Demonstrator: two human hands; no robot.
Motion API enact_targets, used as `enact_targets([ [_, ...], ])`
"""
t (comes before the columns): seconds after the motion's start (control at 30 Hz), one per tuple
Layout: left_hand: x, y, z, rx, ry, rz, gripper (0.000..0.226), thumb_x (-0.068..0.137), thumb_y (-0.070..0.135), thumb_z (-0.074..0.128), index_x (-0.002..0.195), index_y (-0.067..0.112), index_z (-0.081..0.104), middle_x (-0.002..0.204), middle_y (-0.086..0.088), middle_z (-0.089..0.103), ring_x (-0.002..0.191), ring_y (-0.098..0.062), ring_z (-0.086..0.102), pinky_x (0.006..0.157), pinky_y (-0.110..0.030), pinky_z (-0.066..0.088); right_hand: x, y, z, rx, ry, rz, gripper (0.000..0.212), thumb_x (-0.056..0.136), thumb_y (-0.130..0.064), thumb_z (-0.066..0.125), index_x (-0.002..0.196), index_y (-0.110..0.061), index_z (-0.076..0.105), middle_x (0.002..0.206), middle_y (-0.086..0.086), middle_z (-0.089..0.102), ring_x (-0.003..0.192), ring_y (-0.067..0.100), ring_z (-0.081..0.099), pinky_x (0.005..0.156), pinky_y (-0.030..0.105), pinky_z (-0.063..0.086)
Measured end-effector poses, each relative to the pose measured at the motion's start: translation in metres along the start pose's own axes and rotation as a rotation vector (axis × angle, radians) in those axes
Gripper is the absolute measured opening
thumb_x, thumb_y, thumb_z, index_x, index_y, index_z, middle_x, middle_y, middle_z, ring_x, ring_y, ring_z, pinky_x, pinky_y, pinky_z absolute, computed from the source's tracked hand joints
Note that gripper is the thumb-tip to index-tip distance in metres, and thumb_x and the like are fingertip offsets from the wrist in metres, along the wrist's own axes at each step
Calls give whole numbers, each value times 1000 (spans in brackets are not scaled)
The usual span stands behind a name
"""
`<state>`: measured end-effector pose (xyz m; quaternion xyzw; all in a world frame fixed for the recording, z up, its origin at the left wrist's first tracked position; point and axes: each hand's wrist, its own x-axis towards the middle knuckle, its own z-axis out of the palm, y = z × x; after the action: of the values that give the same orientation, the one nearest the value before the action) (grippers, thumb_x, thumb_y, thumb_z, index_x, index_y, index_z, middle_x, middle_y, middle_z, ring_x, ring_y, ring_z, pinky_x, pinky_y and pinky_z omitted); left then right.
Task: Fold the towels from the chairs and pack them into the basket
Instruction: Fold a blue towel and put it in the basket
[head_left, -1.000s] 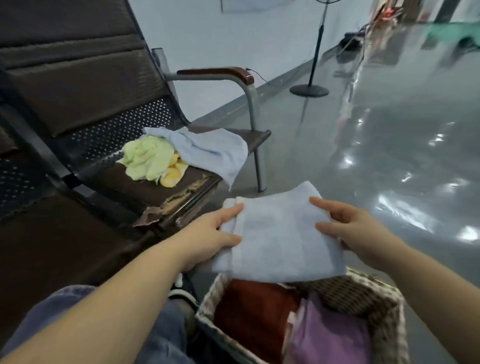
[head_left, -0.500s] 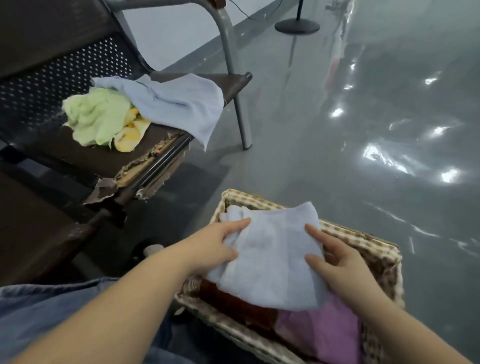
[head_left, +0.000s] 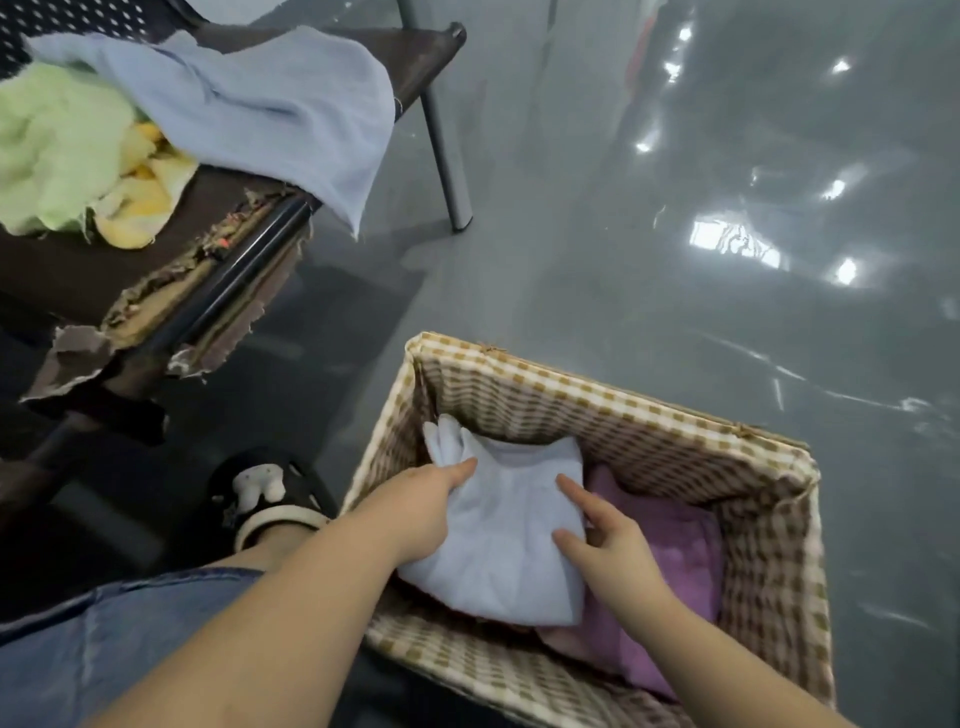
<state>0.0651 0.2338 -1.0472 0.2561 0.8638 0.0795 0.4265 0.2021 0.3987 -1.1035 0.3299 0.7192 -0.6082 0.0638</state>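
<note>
Glossy grey floor (head_left: 675, 291), black sandal (head_left: 265, 493)

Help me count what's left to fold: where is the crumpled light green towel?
In the head view, the crumpled light green towel lies at upper left on the brown chair seat, touching the yellow towel and the unfolded pale blue towel.

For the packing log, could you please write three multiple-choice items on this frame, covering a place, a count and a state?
1. Where is the folded light blue towel?
A. on the chair
B. in the basket
C. on the floor

2. How many towels lie on the chair seat?
A. one
B. three
C. five

3. How are the towels on the chair?
A. unfolded, heaped
B. neatly stacked
C. rolled

Answers: 1 B, left hand and right hand set it beside the purple towel; 2 B, green towel, yellow towel, blue towel; 3 A, all crumpled.
</note>
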Motion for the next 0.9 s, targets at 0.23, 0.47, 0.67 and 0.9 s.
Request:
enact_targets([
  [0.23,11,-13,13,-20,8,-40,70,97,2,32,152,35,3,150,-11,30,124,-25,46,100,-27,37,1,5,15,-57,-51,90,58,90,-2,58,139,-30,42,132,-7,52,114,6,54,94,17,47],
  [0.47,7,-26,19,-3,23,-154,69,98,11,32,152,25,-8,159,-5,-16,148,-26,3,119,-36,15,-13,-8,15,-352,-113,119,75,90,-17,61,152,-22,18,152,-1,31,134,16,38,105,21,34],
  [0.67,-25,-12,11,103,98,-62,68,100,13,33,152,22,-9,159,-3,-18,148,-22,-5,120,-34,7,-25,-37,15,-745,-148,-14,85,90,-30,61,153,-21,5,160,7,-2,147,19,9,112,24,22],
  [0.9,-76,9,-25,241,385,2,73,100,37,40,153,17,-7,160,-4,-16,147,-23,-10,119,-37,2,-28,-116,22,-1035,-176,-326,82,92,-36,56,153,-22,5,160,6,-3,147,22,5,118,34,18],
])
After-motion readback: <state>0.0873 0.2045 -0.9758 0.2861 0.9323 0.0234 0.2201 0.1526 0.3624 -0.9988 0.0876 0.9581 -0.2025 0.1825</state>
